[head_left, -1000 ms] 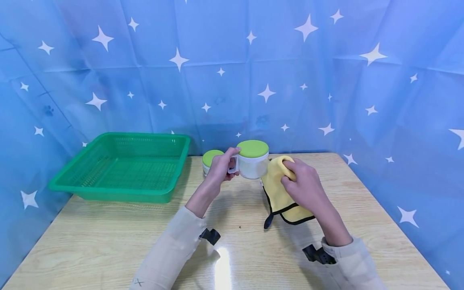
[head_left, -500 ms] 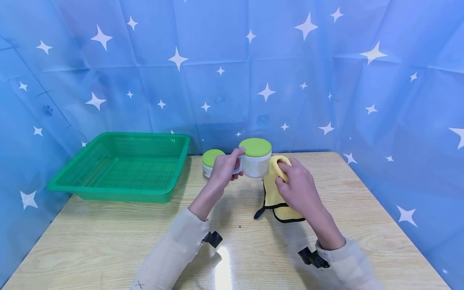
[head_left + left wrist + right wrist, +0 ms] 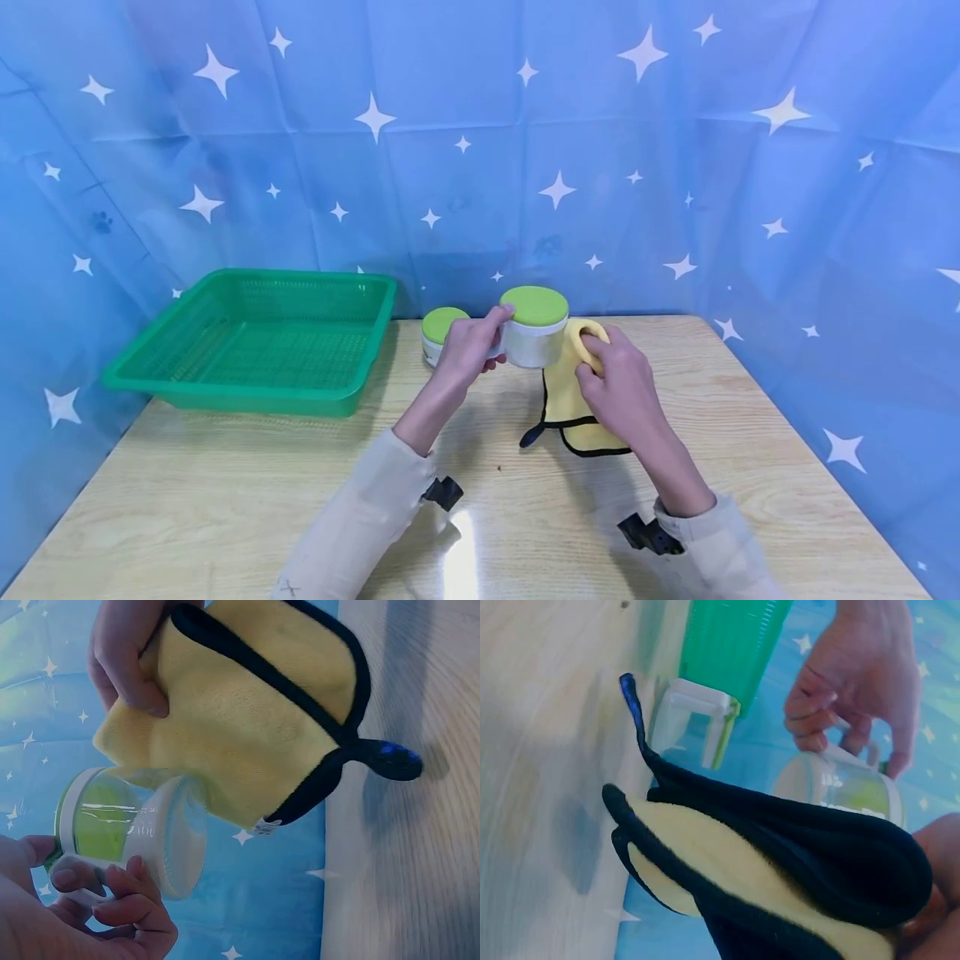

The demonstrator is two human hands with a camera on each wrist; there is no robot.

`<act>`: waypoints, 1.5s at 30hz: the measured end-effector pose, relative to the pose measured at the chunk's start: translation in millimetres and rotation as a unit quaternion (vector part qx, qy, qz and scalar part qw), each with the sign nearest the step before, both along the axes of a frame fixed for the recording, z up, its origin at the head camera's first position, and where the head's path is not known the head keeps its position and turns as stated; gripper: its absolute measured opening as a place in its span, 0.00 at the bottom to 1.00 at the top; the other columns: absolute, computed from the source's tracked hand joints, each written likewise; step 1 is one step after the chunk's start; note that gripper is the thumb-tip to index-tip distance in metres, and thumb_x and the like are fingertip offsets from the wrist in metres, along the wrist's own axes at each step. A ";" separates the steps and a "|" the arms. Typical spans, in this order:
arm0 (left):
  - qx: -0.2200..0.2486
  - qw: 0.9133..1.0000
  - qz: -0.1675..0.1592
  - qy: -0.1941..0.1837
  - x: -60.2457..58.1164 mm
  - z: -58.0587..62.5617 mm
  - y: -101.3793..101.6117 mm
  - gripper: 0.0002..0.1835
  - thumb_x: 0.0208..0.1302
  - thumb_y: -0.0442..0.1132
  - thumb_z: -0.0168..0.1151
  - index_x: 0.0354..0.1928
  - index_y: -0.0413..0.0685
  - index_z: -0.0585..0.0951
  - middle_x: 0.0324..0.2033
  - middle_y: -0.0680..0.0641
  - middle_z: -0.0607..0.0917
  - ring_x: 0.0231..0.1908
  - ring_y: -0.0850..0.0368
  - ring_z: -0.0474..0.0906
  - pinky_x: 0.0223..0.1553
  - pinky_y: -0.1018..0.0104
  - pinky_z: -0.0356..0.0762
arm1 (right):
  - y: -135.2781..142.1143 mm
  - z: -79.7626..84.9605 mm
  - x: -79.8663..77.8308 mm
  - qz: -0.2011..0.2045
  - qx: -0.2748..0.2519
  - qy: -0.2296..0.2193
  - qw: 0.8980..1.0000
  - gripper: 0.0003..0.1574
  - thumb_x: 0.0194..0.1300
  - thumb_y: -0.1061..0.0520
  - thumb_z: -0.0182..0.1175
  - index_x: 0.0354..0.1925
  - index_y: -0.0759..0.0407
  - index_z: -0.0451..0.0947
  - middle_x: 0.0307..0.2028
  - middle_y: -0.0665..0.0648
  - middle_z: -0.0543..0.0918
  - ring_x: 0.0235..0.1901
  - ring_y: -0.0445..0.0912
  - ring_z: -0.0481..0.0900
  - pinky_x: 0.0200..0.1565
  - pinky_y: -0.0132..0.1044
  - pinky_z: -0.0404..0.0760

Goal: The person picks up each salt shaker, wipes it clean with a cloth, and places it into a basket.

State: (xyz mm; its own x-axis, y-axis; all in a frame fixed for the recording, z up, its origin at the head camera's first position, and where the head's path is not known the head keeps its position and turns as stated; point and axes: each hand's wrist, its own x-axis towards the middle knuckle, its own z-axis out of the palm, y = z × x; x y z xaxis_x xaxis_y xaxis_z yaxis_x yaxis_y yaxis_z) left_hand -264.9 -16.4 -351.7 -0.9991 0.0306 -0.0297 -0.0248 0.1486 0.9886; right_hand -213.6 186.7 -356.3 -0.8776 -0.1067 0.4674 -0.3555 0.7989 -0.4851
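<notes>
My left hand (image 3: 468,346) grips the handle of a clear jar (image 3: 534,343) with a green lid, its thumb up by the lid's edge. The jar is held above the table, upright in the head view. On its right side, my right hand (image 3: 618,375) pinches a folded yellow cloth (image 3: 566,396) with black edging. That cloth (image 3: 240,697) lies right at the jar's side in the left wrist view, its dark loop hanging toward the table. In the right wrist view the cloth (image 3: 742,847) covers part of the jar (image 3: 840,787).
A second jar with a green lid (image 3: 442,325) stands on the table behind my left hand, partly hidden by it. At the back left sits a green plastic basket (image 3: 247,400). A blue star-patterned curtain (image 3: 465,208) rises behind the wooden table (image 3: 225,500).
My left hand has shifted the jar slightly to the right. The cloth in my right hand has swung a little left and up, and now overlaps the jar's side more closely.
</notes>
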 end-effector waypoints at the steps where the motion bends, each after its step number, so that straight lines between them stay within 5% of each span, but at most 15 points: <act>1: -0.001 1.000 0.000 0.000 0.0 0.3 0.7 0.32 0.64 0.65 0.59 0.15 0.49 0.68 0.17 0.49 0.77 0.23 0.57 0.77 0.24 0.68 0.70 | 0.1 0.0 -0.1 0.000 0.001 0.003 1.000 0.21 0.62 0.70 0.55 0.52 0.69 0.84 0.41 0.65 0.79 0.31 0.53 0.73 0.32 0.41 0.70; 9: -0.010 0.999 0.032 0.008 -1.5 1.7 0.5 0.31 0.63 0.65 0.61 0.14 0.51 0.68 0.19 0.48 0.81 0.21 0.57 0.76 0.24 0.69 0.70 | -4.6 -4.9 -0.9 0.011 0.046 -0.025 0.999 0.22 0.64 0.68 0.55 0.55 0.69 0.83 0.41 0.64 0.79 0.30 0.51 0.72 0.32 0.40 0.71; 17: 0.004 1.000 -0.001 0.006 -1.7 -1.9 2.7 0.30 0.64 0.64 0.60 0.16 0.49 0.69 0.17 0.50 0.76 0.23 0.57 0.78 0.24 0.69 0.70 | 0.1 0.1 1.4 -0.006 0.011 -0.008 1.000 0.23 0.63 0.69 0.55 0.55 0.70 0.83 0.44 0.66 0.80 0.33 0.54 0.75 0.33 0.42 0.72; 26: 0.004 1.000 0.011 0.007 -2.5 -1.7 -0.4 0.31 0.63 0.64 0.61 0.15 0.51 0.67 0.17 0.49 0.77 0.23 0.57 0.76 0.24 0.69 0.69 | -4.5 -6.8 0.7 0.013 0.040 -0.028 0.999 0.21 0.63 0.69 0.56 0.54 0.69 0.84 0.41 0.64 0.79 0.29 0.50 0.72 0.31 0.39 0.72; 37: 0.017 0.999 -0.038 -0.010 -4.6 -5.7 1.9 0.30 0.66 0.64 0.59 0.18 0.49 0.67 0.18 0.50 0.74 0.25 0.55 0.78 0.24 0.68 0.68 | 7.3 4.5 1.1 0.001 0.000 -0.027 1.000 0.21 0.66 0.69 0.54 0.55 0.70 0.83 0.44 0.67 0.79 0.33 0.54 0.75 0.33 0.39 0.71; 45: 0.036 0.998 -0.042 -0.020 -8.9 -7.5 -3.2 0.31 0.67 0.64 0.57 0.16 0.53 0.62 0.17 0.50 0.69 0.25 0.56 0.78 0.26 0.67 0.67 | 10.2 6.1 0.1 0.028 0.041 -0.058 0.997 0.14 0.65 0.69 0.54 0.43 0.65 0.85 0.35 0.61 0.75 0.28 0.49 0.70 0.31 0.38 0.69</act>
